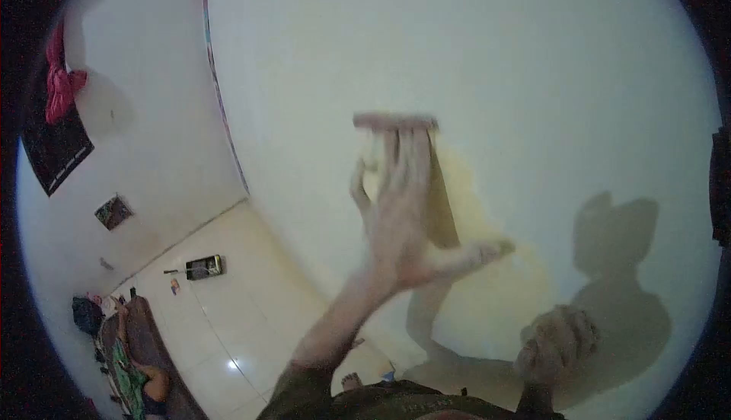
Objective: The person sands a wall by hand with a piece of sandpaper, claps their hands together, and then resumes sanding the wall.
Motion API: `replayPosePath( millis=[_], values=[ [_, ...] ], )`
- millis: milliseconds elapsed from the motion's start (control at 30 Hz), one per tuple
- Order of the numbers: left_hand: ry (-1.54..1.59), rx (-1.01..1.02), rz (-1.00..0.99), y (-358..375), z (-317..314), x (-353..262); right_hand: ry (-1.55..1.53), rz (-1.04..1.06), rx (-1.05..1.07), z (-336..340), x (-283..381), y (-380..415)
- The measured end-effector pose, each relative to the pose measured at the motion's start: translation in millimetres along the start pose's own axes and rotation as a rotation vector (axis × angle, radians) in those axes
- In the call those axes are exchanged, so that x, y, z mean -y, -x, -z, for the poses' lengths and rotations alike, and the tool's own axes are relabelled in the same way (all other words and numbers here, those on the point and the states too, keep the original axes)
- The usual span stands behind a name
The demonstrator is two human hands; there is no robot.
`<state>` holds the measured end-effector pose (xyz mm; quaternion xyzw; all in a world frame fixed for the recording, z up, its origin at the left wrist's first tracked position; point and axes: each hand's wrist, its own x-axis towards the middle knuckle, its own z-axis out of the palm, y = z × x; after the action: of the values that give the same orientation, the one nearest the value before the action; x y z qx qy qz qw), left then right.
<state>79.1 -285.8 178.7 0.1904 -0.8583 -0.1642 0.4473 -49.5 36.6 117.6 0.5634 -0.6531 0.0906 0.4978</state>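
Observation:
My left hand [407, 226] is raised against the pale wall [487, 54], fingers spread upward and thumb out to the right. It presses a flat tan pad [443, 210] with a blurred pinkish top edge [396, 121] onto the wall. A yellowish patch [495, 275] covers the wall around and below the pad. My right hand [556, 344] hangs lower right, close to the wall, curled into a fist; nothing shows inside it. Shadows of my head and arm fall on the wall at the right.
A pale tiled floor [228, 321] runs along the left. A dark box-like object [204, 268] lies on it. A person [137, 378] lies on bedding at the lower left. Red cloth [59, 85] and dark cloth [53, 150] hang on the far wall.

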Motion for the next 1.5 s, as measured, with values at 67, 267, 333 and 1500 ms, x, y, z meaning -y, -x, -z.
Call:
replayPosePath(
  millis=[67,267,333,1500],
  values=[
    [0.173,-0.123,-0.055,-28.9,-0.9,23.3,0.020,-0.012,0.025,5.7,-0.2,-1.3],
    [0.059,0.059,0.033,11.5,-18.6,-2.0,0.032,-0.099,-0.143,-25.0,12.0,-4.9],
    [-0.032,0.060,0.034,-3.1,-14.3,2.0,0.032,-0.078,-0.124,-15.5,9.7,-2.4],
    [0.037,-0.090,-0.038,-32.4,-9.9,7.8,-0.006,-0.032,-0.167,-11.1,0.7,-8.5]
  ],
)
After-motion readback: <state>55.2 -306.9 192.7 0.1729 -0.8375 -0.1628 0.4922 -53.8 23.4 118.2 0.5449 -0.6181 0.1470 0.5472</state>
